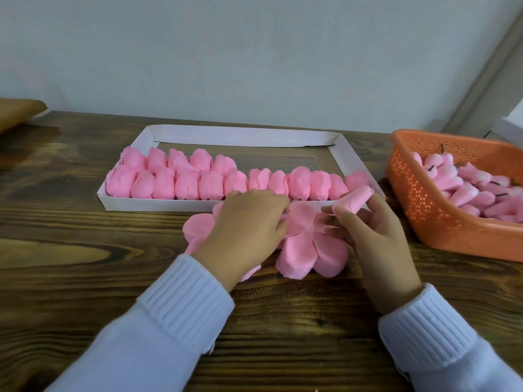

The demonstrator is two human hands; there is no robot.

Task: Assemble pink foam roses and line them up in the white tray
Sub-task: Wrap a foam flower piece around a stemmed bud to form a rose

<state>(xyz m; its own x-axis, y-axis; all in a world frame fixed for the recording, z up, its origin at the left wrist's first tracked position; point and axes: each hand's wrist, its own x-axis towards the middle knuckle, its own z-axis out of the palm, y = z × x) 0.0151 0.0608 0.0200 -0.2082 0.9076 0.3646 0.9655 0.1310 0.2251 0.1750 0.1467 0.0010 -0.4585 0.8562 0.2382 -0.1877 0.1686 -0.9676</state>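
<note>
Foam this thin should be light, soft and easily creased, so a gentle pinch low on the roll suits it. The right grip (376, 230) pinches the rolled bud (355, 200) between thumb and fingertips, tilted up just above the flat petal sheet (304, 247) at mid-desk (85, 250). The left grip (246, 224) lies palm down on the sheet, fingers curled at its centre; whether it is pinching or pressing, I cannot tell. Finished roses (186, 183) line the white tray (237, 135) behind.
</note>
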